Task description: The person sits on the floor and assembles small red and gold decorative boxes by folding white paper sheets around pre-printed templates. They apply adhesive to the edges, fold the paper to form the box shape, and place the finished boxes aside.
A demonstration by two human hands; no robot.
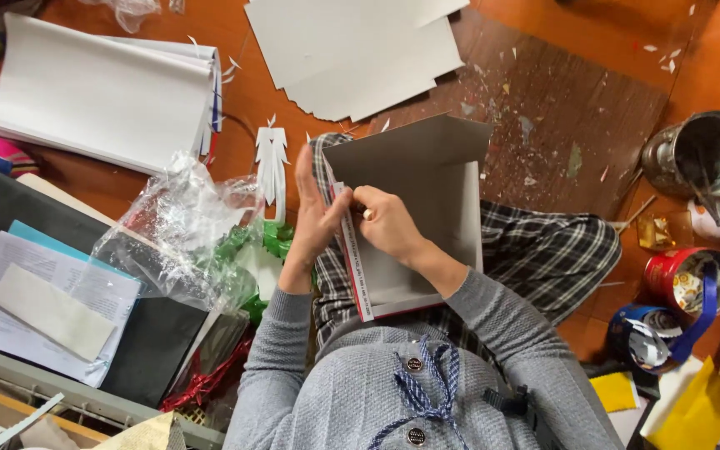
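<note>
A grey cardboard box piece [427,192] with a red edge rests on my lap, folded so one flap stands up. My left hand [314,218] presses flat against its left outer wall, fingers straight. My right hand [387,221] is closed at the box's left inner edge, pinching the wall near the top. Whether something small sits between those fingers is not visible. A white paper cut-out figure [272,162] lies on the floor just left of my left hand.
White paper sheets [360,50] and a thick white pad [97,92] lie ahead. Crumpled clear plastic [181,229] and green foil sit at left, above printed papers [43,304]. A metal pot [702,154], red tin [685,279] and tape rolls [647,333] stand at right. Paper scraps litter the brown mat [560,100].
</note>
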